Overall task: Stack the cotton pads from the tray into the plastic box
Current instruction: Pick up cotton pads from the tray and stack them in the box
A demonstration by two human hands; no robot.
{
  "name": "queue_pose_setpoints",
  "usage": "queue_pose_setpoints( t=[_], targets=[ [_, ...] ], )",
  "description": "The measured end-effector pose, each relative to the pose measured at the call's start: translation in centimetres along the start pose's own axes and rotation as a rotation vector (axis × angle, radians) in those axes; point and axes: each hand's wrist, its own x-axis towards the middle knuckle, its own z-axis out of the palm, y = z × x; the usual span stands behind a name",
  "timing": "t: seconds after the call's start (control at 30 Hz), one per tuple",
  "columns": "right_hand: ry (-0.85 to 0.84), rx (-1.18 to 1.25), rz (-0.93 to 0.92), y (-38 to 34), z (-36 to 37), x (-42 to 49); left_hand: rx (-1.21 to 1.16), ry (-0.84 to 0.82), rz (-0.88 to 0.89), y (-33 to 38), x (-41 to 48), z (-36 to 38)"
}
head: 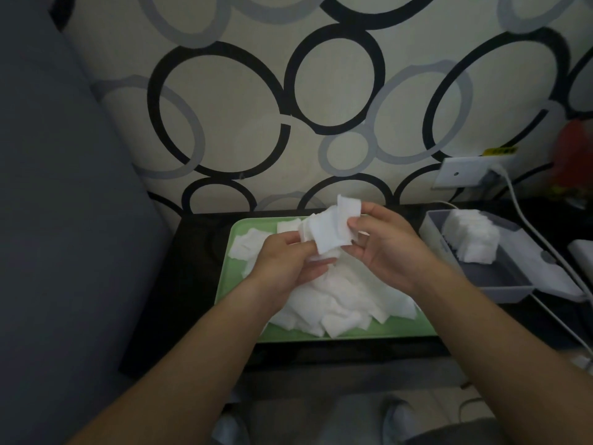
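Note:
A green tray (244, 229) on a dark table holds a loose heap of white cotton pads (340, 300). Above the heap both hands hold a small bunch of pads (330, 228). My left hand (285, 261) grips the bunch's lower left end with curled fingers. From the right, my right hand (382, 248) pinches the bunch between thumb and fingers. To the right stands a grey plastic box (494, 277) with a stack of pads (471, 236) in its far end.
A white cable (532, 229) runs from a wall socket (462, 171) past the box's right side. A grey sofa (57, 220) fills the left. The patterned wall is right behind the table. Shoes on the floor show below the table's front edge.

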Motion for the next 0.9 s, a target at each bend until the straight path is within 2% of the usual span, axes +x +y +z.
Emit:
queue_pose_setpoints(
  t=[0.17,0.53,0.77,0.9],
  targets=[
    [0.073,-0.136,-0.044,0.4,0.0,0.2,-0.078,-0.089,-0.004,0.2,-0.3,0.3],
    [0.239,-0.421,-0.156,0.7,0.5,0.2,-0.222,-0.067,-0.074,0.7,-0.3,0.4],
    [0.252,-0.573,-0.168,0.6,1.0,-0.1,-0.138,0.016,-0.051,0.2,0.1,0.2],
    [0.354,-0.633,-0.196,0.0,0.8,-0.1,-0.093,0.061,-0.018,0.1,0.3,-0.2]
  ],
)
